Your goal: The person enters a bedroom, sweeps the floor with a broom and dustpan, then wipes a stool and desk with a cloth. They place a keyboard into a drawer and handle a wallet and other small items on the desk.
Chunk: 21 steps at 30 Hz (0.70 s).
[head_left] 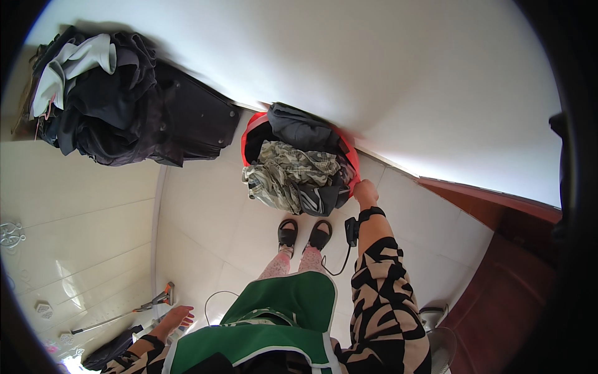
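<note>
My right hand [365, 192] is closed on the right rim of a red laundry basket [352, 159], which stands by the wall in front of my feet. Clothes fill the basket: camouflage trousers [293, 165] spill over its near left side, a dark grey garment [302, 128] lies at the back, and a dark striped piece [321, 198] hangs at the front. Whether the basket is soft or rigid I cannot tell. My left hand [180, 316] hangs low at my left side with its fingers apart, holding nothing.
A black suitcase [199, 112] piled with dark clothes [106, 93] and a white garment [75, 65] stands at the upper left. An orange and grey stick vacuum or mop [156, 300] leans at the lower left. A dark red door [507, 299] stands at the right.
</note>
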Motion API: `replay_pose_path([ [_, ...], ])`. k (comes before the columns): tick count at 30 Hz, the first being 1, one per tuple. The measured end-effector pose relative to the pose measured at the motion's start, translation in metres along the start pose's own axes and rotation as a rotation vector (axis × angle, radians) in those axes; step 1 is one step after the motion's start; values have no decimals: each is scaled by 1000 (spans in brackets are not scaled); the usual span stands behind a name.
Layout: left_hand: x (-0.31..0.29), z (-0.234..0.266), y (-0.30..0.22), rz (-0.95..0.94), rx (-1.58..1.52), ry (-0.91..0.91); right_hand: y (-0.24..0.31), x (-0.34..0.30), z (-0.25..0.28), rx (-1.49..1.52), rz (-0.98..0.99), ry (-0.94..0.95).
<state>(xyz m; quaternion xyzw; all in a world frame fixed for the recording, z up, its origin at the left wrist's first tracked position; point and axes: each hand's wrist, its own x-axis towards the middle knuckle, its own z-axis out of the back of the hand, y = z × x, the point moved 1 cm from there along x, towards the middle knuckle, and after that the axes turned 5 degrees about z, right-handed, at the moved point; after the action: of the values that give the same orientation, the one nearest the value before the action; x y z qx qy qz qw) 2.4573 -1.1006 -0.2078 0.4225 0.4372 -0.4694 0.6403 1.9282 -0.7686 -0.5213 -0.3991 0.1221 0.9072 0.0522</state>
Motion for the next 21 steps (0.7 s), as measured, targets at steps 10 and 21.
replay_pose_path([
  [10, 8, 28, -60, -129, 19, 22, -24, -33, 17, 153, -80, -97],
  [21, 57, 137, -123, -112, 181, 112, -141, -43, 37, 88, -413, -431],
])
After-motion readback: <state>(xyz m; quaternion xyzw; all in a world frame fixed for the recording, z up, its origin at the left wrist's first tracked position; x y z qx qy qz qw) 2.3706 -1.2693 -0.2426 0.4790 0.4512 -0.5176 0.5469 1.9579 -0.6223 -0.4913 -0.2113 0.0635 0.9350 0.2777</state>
